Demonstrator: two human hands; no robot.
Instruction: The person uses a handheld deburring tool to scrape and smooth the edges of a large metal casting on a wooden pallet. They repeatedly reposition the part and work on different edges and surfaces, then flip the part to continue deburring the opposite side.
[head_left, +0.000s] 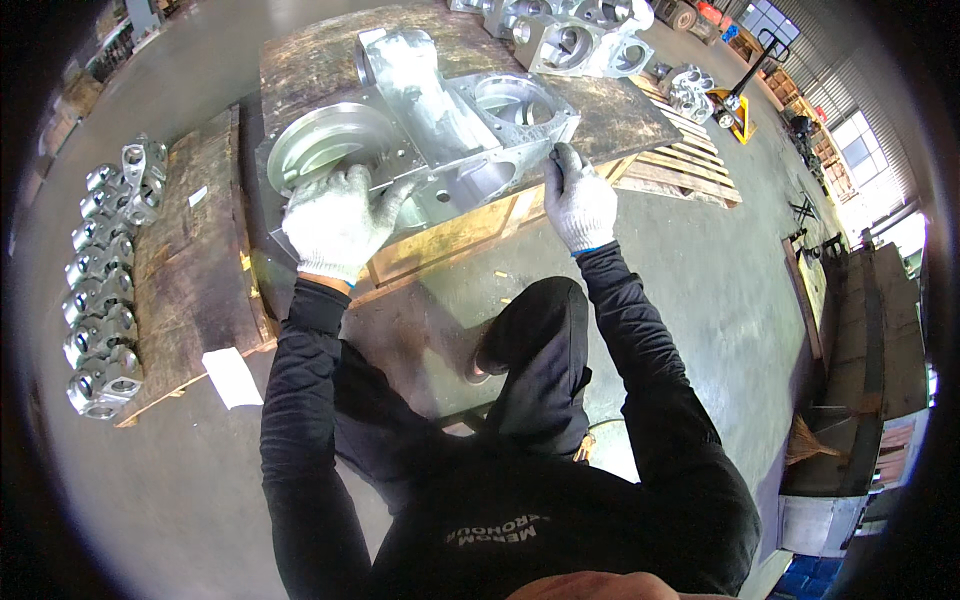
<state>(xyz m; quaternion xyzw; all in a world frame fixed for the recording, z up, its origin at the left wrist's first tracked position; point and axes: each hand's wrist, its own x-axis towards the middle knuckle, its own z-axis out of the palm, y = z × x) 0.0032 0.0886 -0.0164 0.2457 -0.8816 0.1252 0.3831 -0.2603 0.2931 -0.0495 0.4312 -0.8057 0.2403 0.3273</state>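
Note:
A large silvery machined metal housing (437, 128) lies on a worn wooden-topped crate (330, 50) in front of me. It has a wide round bore at its left, a second bore at its right and a raised cylindrical part between them. My left hand (338, 225), in a white knit glove, grips the housing's near edge below the left bore, its thumb stretched to the right. At the near right corner is my right hand (580, 203), also gloved, its fingers closed. Something dark shows at its fingertips; whether that is a small tool or soiled glove cannot be made out.
More metal housings (580, 45) stand at the crate's far right. Left of it, small castings (105, 285) line a low wooden board (195, 235) with a white paper sheet (232, 378). A slatted pallet (690, 160) and yellow pallet jack (735, 110) are to the right.

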